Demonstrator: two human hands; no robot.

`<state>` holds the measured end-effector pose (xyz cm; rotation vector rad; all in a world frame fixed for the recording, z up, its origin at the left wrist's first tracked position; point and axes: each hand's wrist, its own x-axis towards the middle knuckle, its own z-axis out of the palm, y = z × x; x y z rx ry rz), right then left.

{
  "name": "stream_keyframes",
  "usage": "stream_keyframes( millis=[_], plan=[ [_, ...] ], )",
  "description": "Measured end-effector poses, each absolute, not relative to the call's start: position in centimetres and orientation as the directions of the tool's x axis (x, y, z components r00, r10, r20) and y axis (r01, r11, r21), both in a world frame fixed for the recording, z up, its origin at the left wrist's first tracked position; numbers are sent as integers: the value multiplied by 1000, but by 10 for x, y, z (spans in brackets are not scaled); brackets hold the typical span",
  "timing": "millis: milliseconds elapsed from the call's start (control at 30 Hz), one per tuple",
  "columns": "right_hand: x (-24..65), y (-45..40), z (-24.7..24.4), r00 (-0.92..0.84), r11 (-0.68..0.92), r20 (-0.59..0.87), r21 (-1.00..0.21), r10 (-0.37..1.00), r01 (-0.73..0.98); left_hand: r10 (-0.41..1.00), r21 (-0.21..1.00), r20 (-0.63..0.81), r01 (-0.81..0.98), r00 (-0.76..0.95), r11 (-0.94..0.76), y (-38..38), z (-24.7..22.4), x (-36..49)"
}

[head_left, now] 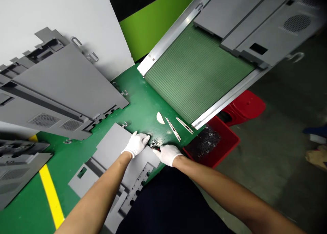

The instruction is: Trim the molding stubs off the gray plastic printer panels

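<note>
A grey panel [114,144] lies on the green tabletop in front of me, under my forearms. My left hand [137,144], in a white glove, rests at the panel's far edge with its fingers closed; what they hold, if anything, is too small to tell. My right hand [169,154], also gloved, is closed around a small dark tool with a bit of red, mostly hidden by the fingers. Between the hands, at the panel's edge, sits a small metal hook [153,144]. Another hook [124,124] shows at the panel's far left edge.
Two utility knives [173,129] [184,125] and a white half-round piece [160,118] lie beyond my hands. A green conveyor [199,74] carries grey panels at right. Below it are a red bin [231,142] of small parts and a red stool [246,106]. Grey panels [68,77] stand left.
</note>
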<state>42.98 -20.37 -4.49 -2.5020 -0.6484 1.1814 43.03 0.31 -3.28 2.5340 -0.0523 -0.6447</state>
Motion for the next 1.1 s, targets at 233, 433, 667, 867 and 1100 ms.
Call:
stream_keyframes(
  millis=[233,433,667,867,1100],
  plan=[
    [429,-205,-44,566,-843,-628,-446,534,301,-280,420,-758,112,589,-900,-25,-45,464],
    [430,-205,-42,558,-840,-630,-447,540,309,-330,427,-801,89,500,-900,-27,-61,484],
    [432,-204,-48,557,-830,-618,-462,555,313,-394,535,-732,110,555,-838,-12,-56,468],
    [431,-205,-51,564,-824,-605,-463,562,326,-552,776,-446,-2,705,-631,1,-46,454],
    [425,-203,-43,612,-846,-586,-406,532,346,-59,365,-749,336,660,-868,-28,-58,466]
  ],
)
